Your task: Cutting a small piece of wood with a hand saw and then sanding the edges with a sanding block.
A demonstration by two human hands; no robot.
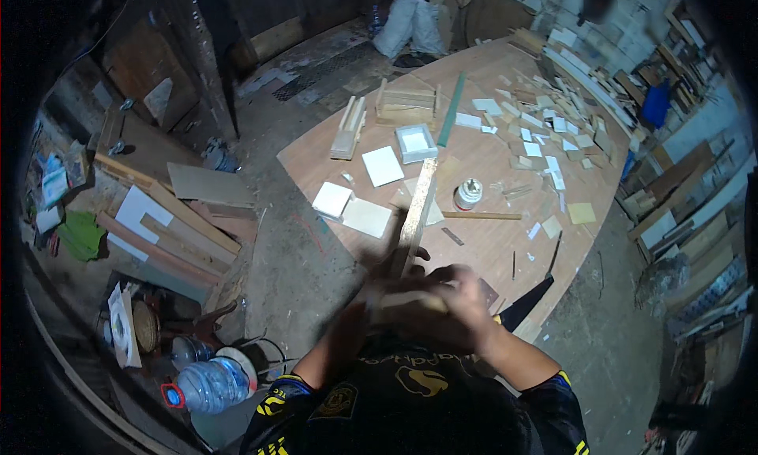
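A long, narrow wooden strip (418, 202) slants away from my body over the near part of the table, its upper face brightly lit. My left hand (385, 270), mostly in shadow, is closed around the strip's near end, with fingertips showing on its right side. Close to my chest my right hand (466, 301) is smeared by motion, its fingers bent over the right end of a brownish block (407, 301) with a pale edge. The block is too blurred to tell its kind. A white open jar (468, 193) and a thin wooden stick (483, 216) lie right of the strip.
The wooden table (489, 250) bears white square panels (383, 166), a small white box (415, 143), a green strip (452, 111) and several scattered offcuts (553, 127). A dark long-handled tool (527, 305) lies at its right edge. Water bottles (209, 384) stand lower left.
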